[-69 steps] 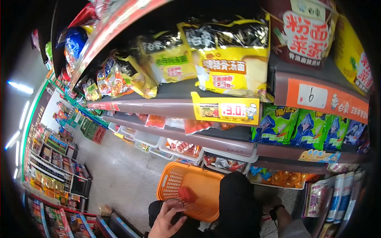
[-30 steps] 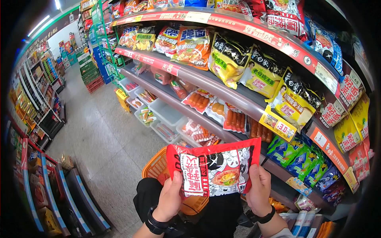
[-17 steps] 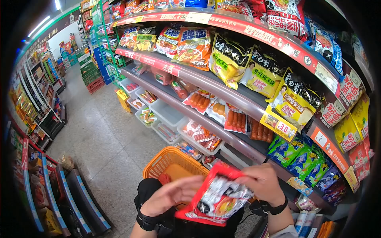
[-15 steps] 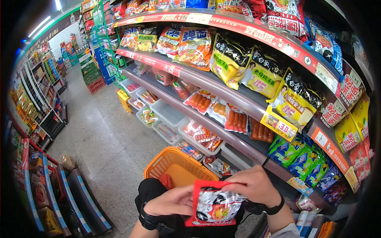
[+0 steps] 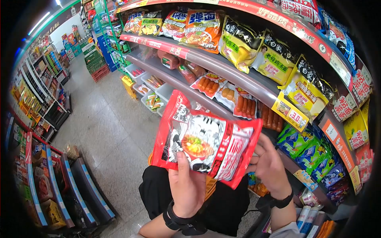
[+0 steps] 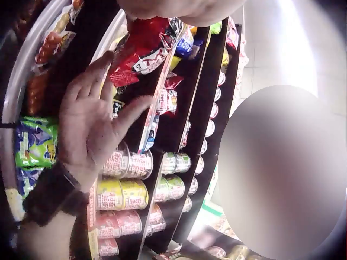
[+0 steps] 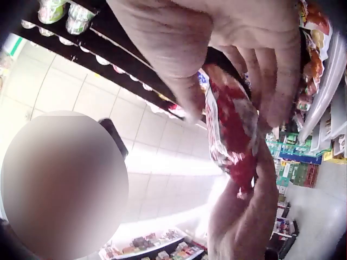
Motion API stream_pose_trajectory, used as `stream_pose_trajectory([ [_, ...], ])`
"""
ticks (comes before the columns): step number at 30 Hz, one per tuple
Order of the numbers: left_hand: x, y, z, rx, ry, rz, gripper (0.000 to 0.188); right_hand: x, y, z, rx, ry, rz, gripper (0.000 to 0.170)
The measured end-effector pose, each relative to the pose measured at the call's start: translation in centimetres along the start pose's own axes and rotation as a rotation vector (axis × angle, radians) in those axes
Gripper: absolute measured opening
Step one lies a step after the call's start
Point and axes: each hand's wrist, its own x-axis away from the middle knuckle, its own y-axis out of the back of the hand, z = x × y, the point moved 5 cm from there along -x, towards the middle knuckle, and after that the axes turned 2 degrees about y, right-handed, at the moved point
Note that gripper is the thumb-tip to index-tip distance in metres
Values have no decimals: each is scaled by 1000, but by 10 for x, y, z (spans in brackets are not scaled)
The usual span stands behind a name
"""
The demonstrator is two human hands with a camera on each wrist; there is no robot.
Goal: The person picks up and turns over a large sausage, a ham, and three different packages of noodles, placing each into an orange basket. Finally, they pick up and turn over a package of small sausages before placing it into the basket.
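Observation:
A red-and-white noodle packet (image 5: 206, 142), tilted with its printed front up, is held in my left hand (image 5: 186, 190), the thumb on its front and the fingers behind. My right hand (image 5: 272, 170) is beside the packet's right end. In the left wrist view the right hand (image 6: 89, 124) shows its palm, thumb and fingers spread near the red packet (image 6: 138, 51); part of the left hand (image 6: 181, 8) is at the top. In the right wrist view the packet (image 7: 233, 124) stands between the right hand's (image 7: 217, 43) parted thumb and fingers, above the left hand (image 7: 244, 216).
Beyond the packet, a shelf edge (image 5: 238, 75) runs below yellow noodle bags (image 5: 274, 59), with packed sausages (image 5: 244, 105) under it. The orange basket (image 5: 210, 188) is mostly hidden behind the left hand and packet. Low racks (image 5: 85, 190) stand left, beside the aisle floor (image 5: 107, 119).
The packet has been raised and turned, and looks larger. My left hand has taken hold of it; my right hand has let go and opened. The head view has shifted slightly, and the packet covers more of the basket.

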Motion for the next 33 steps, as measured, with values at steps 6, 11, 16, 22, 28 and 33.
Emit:
stream_pose_trajectory([
  [6, 2, -8, 2, 30, 17, 83, 52, -4, -7, -6, 105, 112, -140, 46],
  [11, 7, 2, 4, 3, 86, 81, 52, 0, 7, -13, 77, 111, -195, 22],
  [16, 6, 0, 3, 15, 115, 62, 53, 1, 6, -10, 112, 100, -249, 7],
  [22, 5, 0, -4, -30, 137, 68, 53, 2, 6, -9, 196, 181, -258, 8],
  [28, 12, 4, -3, 8, 89, 61, 55, 2, -5, -5, 149, 157, -267, 19],
  [33, 16, 9, 2, -179, 75, 176, 64, 6, -18, -7, 229, 85, -110, 52],
])
